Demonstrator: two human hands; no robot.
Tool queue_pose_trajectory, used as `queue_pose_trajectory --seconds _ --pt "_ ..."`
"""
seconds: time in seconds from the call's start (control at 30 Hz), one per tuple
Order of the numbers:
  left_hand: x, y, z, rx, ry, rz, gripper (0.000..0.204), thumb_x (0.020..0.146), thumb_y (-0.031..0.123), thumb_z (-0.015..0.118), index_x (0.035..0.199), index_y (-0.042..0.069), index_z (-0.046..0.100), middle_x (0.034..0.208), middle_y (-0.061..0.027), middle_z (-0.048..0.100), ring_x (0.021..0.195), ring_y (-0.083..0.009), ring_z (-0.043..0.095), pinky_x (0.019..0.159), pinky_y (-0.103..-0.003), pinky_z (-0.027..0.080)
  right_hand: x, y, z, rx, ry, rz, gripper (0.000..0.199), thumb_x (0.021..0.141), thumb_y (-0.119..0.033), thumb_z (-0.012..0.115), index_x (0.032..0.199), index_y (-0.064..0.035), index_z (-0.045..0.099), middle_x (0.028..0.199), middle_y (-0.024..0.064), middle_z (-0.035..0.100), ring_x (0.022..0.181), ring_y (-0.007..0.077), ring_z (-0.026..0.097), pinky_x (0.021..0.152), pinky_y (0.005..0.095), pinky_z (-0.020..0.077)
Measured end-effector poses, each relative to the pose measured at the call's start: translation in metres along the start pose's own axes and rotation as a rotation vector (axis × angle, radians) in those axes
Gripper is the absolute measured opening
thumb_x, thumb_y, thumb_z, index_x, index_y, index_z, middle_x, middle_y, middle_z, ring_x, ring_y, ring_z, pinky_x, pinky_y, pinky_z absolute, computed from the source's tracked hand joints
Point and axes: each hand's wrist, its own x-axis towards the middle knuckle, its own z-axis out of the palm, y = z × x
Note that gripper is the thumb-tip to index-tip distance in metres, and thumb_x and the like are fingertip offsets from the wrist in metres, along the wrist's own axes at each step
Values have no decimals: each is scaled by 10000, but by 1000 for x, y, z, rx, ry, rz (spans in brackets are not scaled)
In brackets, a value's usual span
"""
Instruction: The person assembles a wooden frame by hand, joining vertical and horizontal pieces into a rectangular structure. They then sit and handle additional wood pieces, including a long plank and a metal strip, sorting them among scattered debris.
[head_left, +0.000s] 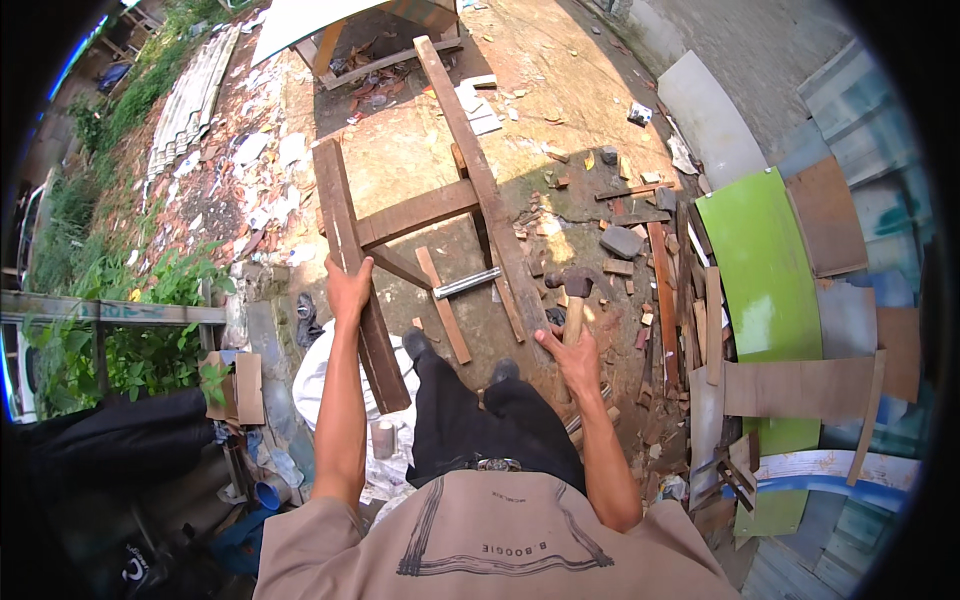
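Tan shirt (pixel 460 540) bears dark lettering (pixel 515 547); left fingers (pixel 363 272) grip a wooden frame (pixel 420 212), right fingers (pixel 586 347) a hammer (pixel 574 312).

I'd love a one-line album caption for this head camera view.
Left hand gripping a wooden frame, right hand holding a hammer, wood scraps scattered on the ground.

Rough, matt wooden frame (pixel 420 213)

Two hands (pixel 348 290) (pixel 572 360), one hammer (pixel 574 312)
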Motion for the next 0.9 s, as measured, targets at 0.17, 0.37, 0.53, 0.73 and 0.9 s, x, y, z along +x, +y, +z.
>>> queue_pose_trajectory --seconds 0.17,0.37,0.53,0.73,0.9 --pt "-9 1 3 -26 18 -14 812 774 421 736 1376 10 380 1162 -268 637 1074 -417 622 917 -465 472 -1 5 -4 48 -12 -17 572 748 -325 856 1066 76 600 1005 145 702 869 173 667 796 300 530" --pt "-14 7 0 -10 24 -35 765 777 402 739 1351 22 405 1156 -261 642 1070 -412 625 907 -459 476 7 15 -8 44 -53 -27 551 756 -315 851 1058 72 601 1013 133 696 880 165 655 792 301 527" --pt "-9 5 -3 -14 38 -27 761 765 411 752 1333 20 430 1135 -249 653 1056 -405 632 902 -454 482 4 7 -2 48 -32 -16 517 759 -310 848 1039 60 618 994 126 699 867 157 654 777 294 519" --pt "-11 1 -3 -77 20 -15 815 752 435 765 1337 -18 422 1153 -238 648 1056 -372 641 908 -424 486 1 3 -4 2 -22 -9 478 766 -317 842 1006 42 637 909 81 686 797 134 628 742 283 502" --pt "-5 0 -6 -144 -40 -29 834 735 433 790 1331 -19 420 1159 -245 639 1064 -369 637 920 -421 482 4 13 -2 31 17 -52 444 759 -309 849 972 21 642 856 46 656 759 118 596 702 274 484"
